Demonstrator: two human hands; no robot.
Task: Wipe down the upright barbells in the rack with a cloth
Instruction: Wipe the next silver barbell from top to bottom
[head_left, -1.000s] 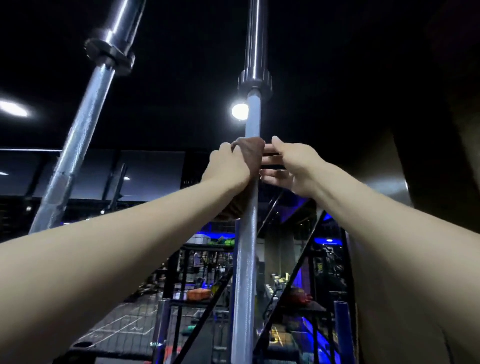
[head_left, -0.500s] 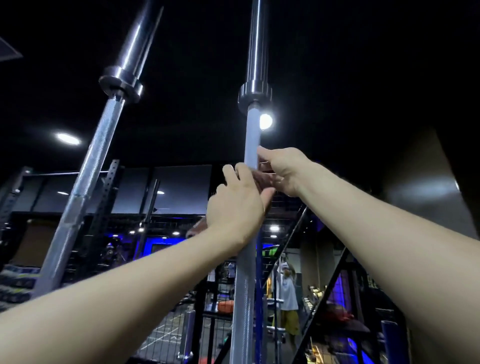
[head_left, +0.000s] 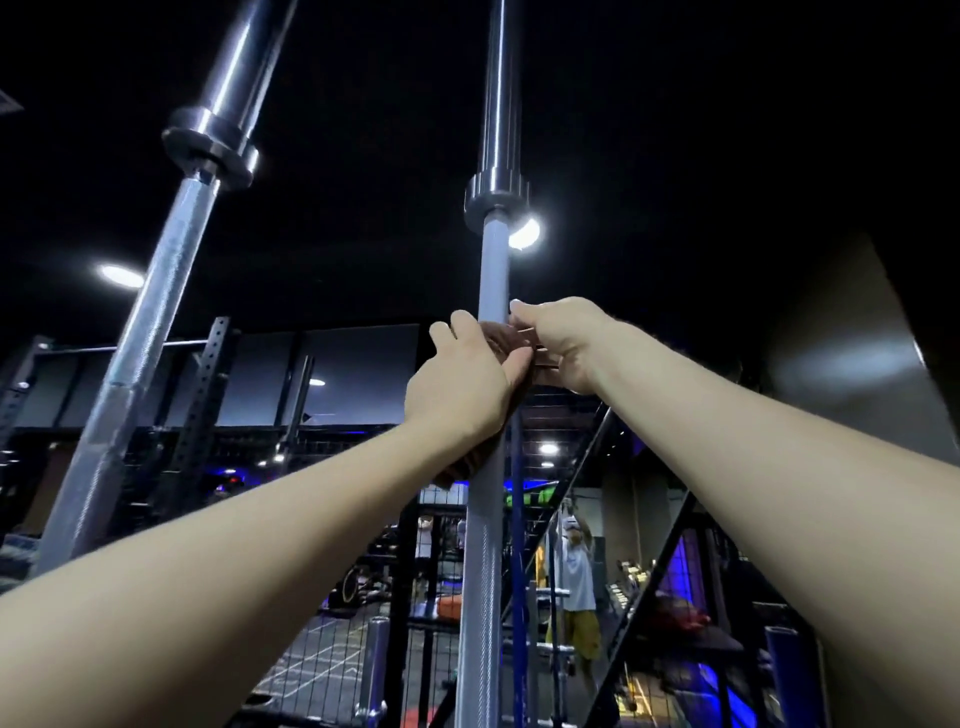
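An upright steel barbell (head_left: 483, 561) runs up the middle of the view, its collar and sleeve high above. A dark brown cloth (head_left: 501, 338) is wrapped round its shaft at head height, a tail of it hanging below my left wrist. My left hand (head_left: 462, 384) presses the cloth against the shaft from the left with its fingers stretched along it. My right hand (head_left: 558, 338) pinches the cloth from the right side of the shaft. A second upright barbell (head_left: 140, 338) leans at the left, untouched.
A black perforated rack upright (head_left: 205, 395) stands behind the left barbell. A thin blue pole (head_left: 517, 519) runs just right of the middle shaft. Black sloped rails (head_left: 649, 582) and wire mesh lie below right. A person in a white shirt (head_left: 574, 571) stands further back.
Both hands have stayed on the cloth at the middle shaft. The left hand went from a curled grip to stretched fingers. The view tilted, showing more of the gym below.
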